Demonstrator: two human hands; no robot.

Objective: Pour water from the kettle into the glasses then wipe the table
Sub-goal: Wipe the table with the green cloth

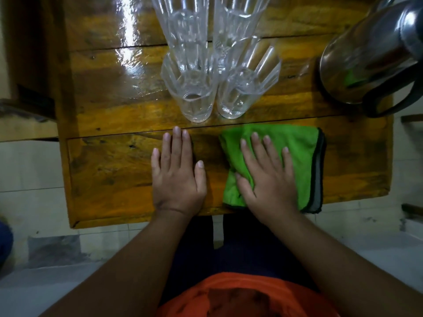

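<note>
As we look down from the head camera, we see both of the person's hands lying flat on the wooden table (109,170) near its front edge. We find the left hand (177,177) fully open, palm down, fingers straight and close together, the thumb out to the side; it rests on bare wood and holds nothing. We see the right hand (266,179) also open and palm down, its fingers spread a little, pressed on top of a folded green cloth (297,147); the thumb lies along the cloth's left part, where the fabric bunches slightly. The cloth has a dark grey edge along its right side and sits just beside the left hand, a strip of bare table between them.

Beyond the fingertips we count four clear ribbed glasses (206,72) standing upright in a tight cluster, two nearer and two farther, touching or nearly touching one another. We cannot tell whether they hold any water. The near pair stands close to the tips of the left hand, not touching them.

At the far right of the table we see the steel kettle (370,58) with its black handle turned toward the front edge, well apart from both hands; its shiny side mirrors a patch of green. The tabletop left of the glasses gleams with bright reflections.
</note>
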